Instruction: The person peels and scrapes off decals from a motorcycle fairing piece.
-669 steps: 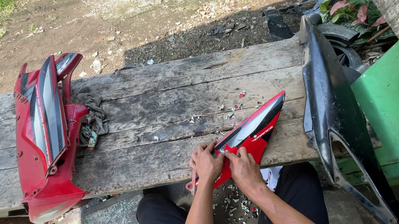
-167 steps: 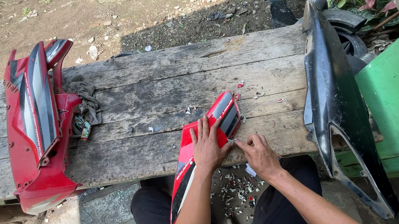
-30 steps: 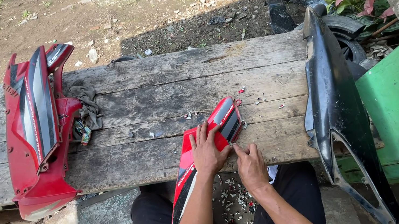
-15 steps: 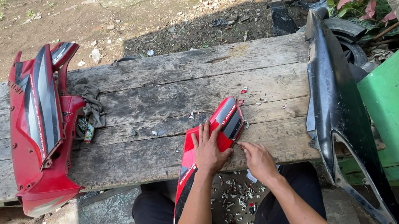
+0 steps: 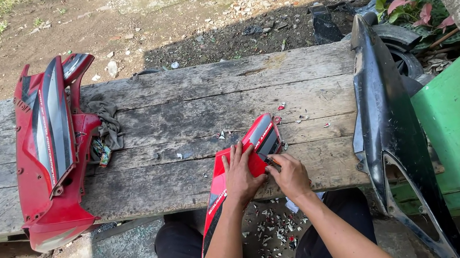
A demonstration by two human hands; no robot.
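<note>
Both hands work the red panel (image 5: 241, 167) propped on the near edge of the wooden bench (image 5: 175, 104): my left hand (image 5: 242, 174) presses flat and open to steady it, while my right hand (image 5: 290, 175) curls closed beside its black stripe, picking there.

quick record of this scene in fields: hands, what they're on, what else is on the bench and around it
left hand: flat on the small red panel, pressing it onto the bench
right hand: at the panel's right edge, fingers curled; any tool hidden
small red panel: slants over the near edge of the wooden bench
large red fairing: left end of bench, with a dark rag beside it
black fairing: right end of bench
scraps: small bits on the ground between the knees
</note>
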